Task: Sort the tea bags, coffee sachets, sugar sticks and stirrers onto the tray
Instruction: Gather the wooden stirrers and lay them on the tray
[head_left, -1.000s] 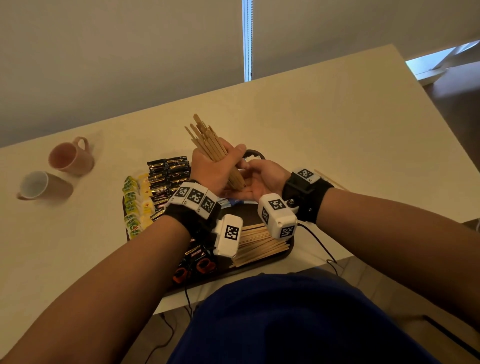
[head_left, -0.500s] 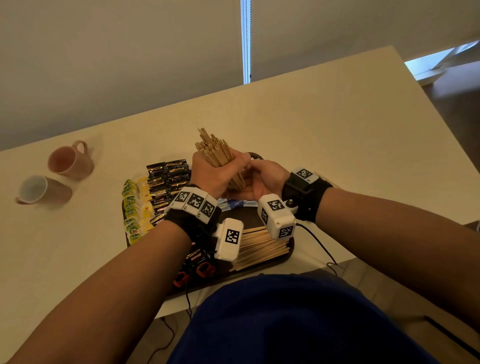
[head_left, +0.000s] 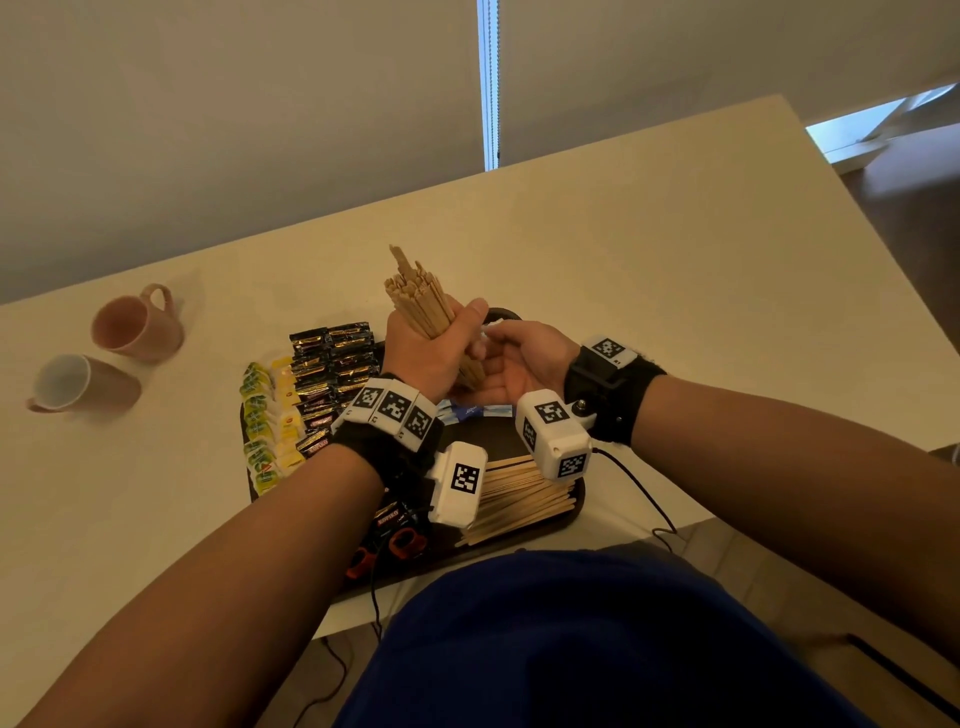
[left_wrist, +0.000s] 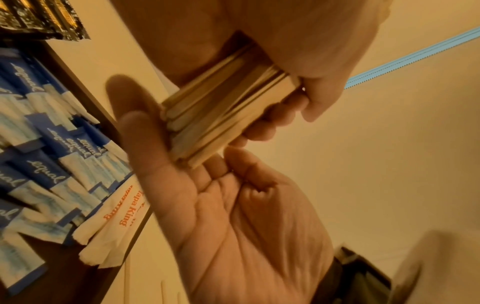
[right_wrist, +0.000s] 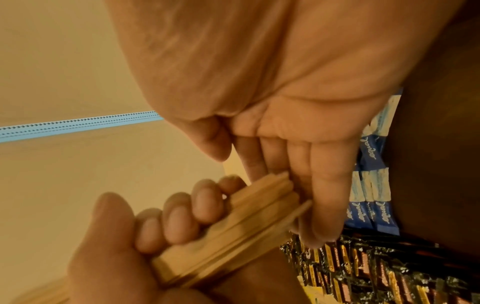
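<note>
My left hand (head_left: 431, 348) grips a thick bundle of wooden stirrers (head_left: 418, 299) upright above the dark tray (head_left: 576, 512). The bundle's lower ends (left_wrist: 197, 131) butt against the flat fingers of my right hand (head_left: 511, 364), which lies open, palm up, under them. In the right wrist view the same bundle (right_wrist: 233, 232) meets those straight fingers (right_wrist: 322, 185). On the tray lie more stirrers (head_left: 519, 499), blue sugar sticks (left_wrist: 52, 156), black coffee sachets (head_left: 332, 358) and yellow-green tea bags (head_left: 267, 421).
Two mugs lie on their sides on the table to the left, a pink one (head_left: 137, 325) and a brown one (head_left: 78, 384). White sachets with orange print (left_wrist: 122, 216) sit at the tray's edge. A loose stirrer (left_wrist: 127, 283) lies on the table. Cables hang at the near edge.
The bundle has been pulled together and stood more upright; its fanned tops have evened out while the right palm stays beneath it.
</note>
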